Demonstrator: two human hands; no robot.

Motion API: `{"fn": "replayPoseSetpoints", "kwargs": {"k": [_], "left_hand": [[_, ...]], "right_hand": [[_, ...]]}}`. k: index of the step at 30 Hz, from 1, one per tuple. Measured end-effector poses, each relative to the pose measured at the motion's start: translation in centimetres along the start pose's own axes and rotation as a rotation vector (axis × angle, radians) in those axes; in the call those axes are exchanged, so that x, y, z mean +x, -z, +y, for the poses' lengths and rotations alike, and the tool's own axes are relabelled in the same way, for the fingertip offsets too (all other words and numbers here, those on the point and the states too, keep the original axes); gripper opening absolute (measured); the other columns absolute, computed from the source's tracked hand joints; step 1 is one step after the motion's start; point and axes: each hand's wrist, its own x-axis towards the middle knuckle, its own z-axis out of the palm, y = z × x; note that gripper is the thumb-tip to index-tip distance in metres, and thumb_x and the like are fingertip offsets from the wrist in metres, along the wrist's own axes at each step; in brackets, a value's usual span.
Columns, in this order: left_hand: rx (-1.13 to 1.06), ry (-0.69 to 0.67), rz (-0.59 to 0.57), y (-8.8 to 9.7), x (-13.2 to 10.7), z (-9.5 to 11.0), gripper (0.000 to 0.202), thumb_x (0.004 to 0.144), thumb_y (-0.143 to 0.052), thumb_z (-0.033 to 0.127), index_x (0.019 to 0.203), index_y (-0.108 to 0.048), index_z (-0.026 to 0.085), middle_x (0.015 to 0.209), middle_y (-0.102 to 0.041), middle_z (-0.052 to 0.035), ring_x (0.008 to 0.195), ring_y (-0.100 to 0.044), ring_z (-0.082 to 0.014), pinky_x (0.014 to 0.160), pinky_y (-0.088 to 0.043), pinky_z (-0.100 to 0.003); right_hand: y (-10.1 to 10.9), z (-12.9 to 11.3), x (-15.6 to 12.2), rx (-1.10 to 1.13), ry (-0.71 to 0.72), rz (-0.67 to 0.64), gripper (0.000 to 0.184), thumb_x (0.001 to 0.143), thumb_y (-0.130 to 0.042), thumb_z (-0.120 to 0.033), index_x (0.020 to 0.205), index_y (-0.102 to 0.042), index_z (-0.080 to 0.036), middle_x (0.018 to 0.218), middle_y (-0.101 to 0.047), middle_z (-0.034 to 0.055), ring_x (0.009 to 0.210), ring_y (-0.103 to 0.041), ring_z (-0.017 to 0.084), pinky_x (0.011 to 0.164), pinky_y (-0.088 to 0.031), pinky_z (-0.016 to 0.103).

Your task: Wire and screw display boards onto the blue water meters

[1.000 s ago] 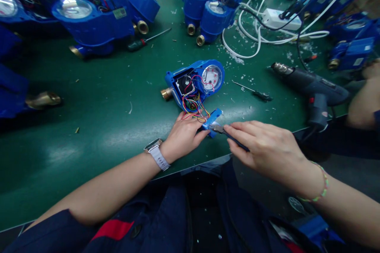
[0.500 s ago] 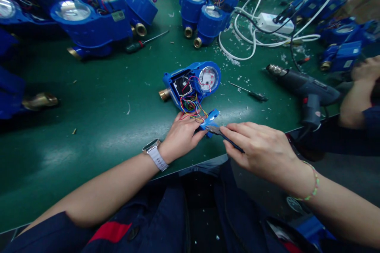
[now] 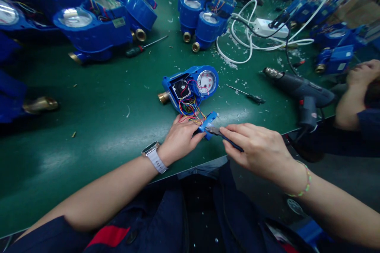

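Note:
An opened blue water meter [image 3: 190, 87] lies on the green table, its round dial at the right and a brass pipe end at the left. Red, yellow and white wires run from its housing to a small blue plastic part [image 3: 211, 119] near the table edge. My left hand [image 3: 183, 138] grips that part between thumb and fingers, with some fingertips hidden behind the wires. In my right hand [image 3: 255, 146] is a pair of pliers or cutters [image 3: 228, 139], its dark handles in my palm. The metal jaws touch the blue part; what they pinch is too small to make out.
Several blue meters [image 3: 92, 27] crowd the back left, beside a screwdriver [image 3: 148, 45]. Two more stand at back centre. Right of my work lie a small screwdriver [image 3: 246, 94], a heat gun [image 3: 299, 91], a white power strip [image 3: 270, 27] and cables. Other people's hands [image 3: 362, 73] rest at the right and back.
The view has shifted slightly. Both hands keep their hold, and the pliers stay at the blue part with hardly any visible movement. A co-worker's hand at the back has moved slightly.

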Motion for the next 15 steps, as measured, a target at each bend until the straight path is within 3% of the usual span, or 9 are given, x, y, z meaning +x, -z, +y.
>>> {"fn": "replayPoseSetpoints", "kwargs": {"k": [15], "left_hand": [[0.004, -0.01, 0.005, -0.04, -0.06, 0.03, 0.027, 0.093, -0.059, 0.027, 0.117, -0.066, 0.018, 0.124, -0.07, -0.0087, 0.132, -0.053, -0.0298, 0.111, -0.037, -0.058]], "right_hand": [[-0.27, 0.13, -0.27, -0.004, -0.02, 0.024, 0.022, 0.093, -0.054, -0.023, 0.102, -0.072, -0.013, 0.096, -0.073, 0.005, 0.074, -0.066, 0.02, 0.06, -0.048, 0.034]]}}
